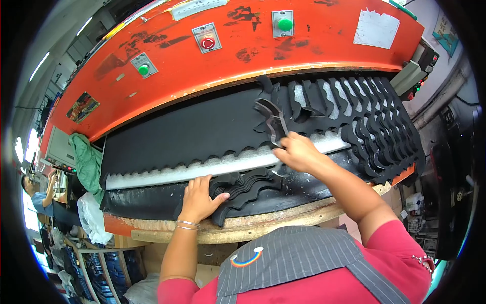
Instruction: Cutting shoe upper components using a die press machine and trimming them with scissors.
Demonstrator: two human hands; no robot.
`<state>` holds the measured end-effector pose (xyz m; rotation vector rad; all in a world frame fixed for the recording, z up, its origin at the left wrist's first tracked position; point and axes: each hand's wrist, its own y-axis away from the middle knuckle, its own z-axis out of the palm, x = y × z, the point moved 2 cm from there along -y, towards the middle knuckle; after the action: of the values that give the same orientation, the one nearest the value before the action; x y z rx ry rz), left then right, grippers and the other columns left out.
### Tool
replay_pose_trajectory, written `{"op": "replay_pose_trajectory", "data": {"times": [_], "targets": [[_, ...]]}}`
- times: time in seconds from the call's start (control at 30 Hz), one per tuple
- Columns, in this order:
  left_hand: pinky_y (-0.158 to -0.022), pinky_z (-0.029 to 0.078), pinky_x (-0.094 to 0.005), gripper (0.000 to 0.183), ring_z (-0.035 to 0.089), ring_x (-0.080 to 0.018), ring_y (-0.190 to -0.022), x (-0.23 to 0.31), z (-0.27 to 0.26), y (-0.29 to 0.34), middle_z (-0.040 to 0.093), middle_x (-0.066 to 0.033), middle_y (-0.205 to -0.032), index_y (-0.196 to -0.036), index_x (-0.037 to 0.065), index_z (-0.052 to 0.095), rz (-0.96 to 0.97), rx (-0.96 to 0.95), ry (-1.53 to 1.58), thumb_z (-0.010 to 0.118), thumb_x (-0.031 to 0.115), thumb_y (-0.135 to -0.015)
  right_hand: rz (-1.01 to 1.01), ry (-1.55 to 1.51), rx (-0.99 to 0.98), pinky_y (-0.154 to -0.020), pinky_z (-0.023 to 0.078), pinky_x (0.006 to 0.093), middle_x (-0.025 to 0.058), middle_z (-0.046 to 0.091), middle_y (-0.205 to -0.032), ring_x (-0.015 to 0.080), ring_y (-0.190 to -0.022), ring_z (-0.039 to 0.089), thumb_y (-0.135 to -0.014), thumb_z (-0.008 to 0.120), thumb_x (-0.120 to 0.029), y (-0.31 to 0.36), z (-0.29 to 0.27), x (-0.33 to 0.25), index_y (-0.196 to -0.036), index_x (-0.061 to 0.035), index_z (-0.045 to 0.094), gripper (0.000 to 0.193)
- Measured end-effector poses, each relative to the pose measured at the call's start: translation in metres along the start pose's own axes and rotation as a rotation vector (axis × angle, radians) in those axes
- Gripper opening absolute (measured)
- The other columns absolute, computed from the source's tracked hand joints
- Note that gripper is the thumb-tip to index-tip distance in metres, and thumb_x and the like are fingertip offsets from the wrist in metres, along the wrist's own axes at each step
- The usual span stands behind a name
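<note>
My right hand (299,153) is closed round the near end of a metal cutting die (276,121), a thin-walled band with a wavy outline. The die stands over the right edge of a large black sheet (187,124), whose near edge is scalloped. My left hand (197,199) lies with its fingers spread at the near side of the bed. Its thumb touches a pile of wavy black cut pieces (250,186). Between the sheet and this pile runs a pale, scuffed strip (217,166) of the bed.
Rows of wavy black cut pieces (390,142) cover the bed's right end. Behind rises the orange machine beam (167,63) with a red button (207,42) and green buttons (285,25). A worn wooden ledge (253,230) edges the front. Another person (40,199) works at far left.
</note>
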<state>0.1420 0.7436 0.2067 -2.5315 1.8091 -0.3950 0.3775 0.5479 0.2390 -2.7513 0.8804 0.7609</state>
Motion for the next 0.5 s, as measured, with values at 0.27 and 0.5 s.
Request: {"op": "replay_pose_trajectory", "data": {"times": [0.27,0.5], "targets": [[-0.091,0.041,-0.0403,0.065,0.051,-0.0327,-0.103,0.029,0.005,-0.114,0.056,-0.0153,-0.109,-0.117,-0.001,0.055,0.059,0.171,0.329,0.074,0.04,-0.071,0.087,0.151,-0.011,-0.088,0.047,0.0426,0.0264,0.063,-0.101,0.0365,-0.101,0.06,-0.083,0.053,-0.037,-0.146,0.032,-0.029,-0.097,0.0034,0.065,0.045],[-0.083,0.039,-0.0381,0.047,0.052,-0.0266,-0.093,0.027,0.061,-0.189,0.059,-0.0057,-0.098,-0.105,0.006,0.063,0.01,0.267,0.29,0.076,0.031,-0.068,-0.214,0.117,0.249,-0.095,0.042,0.0421,0.0151,0.059,-0.118,0.0288,-0.112,0.055,-0.089,0.046,-0.032,-0.21,0.003,0.083,-0.122,-0.0099,0.055,0.041]]}}
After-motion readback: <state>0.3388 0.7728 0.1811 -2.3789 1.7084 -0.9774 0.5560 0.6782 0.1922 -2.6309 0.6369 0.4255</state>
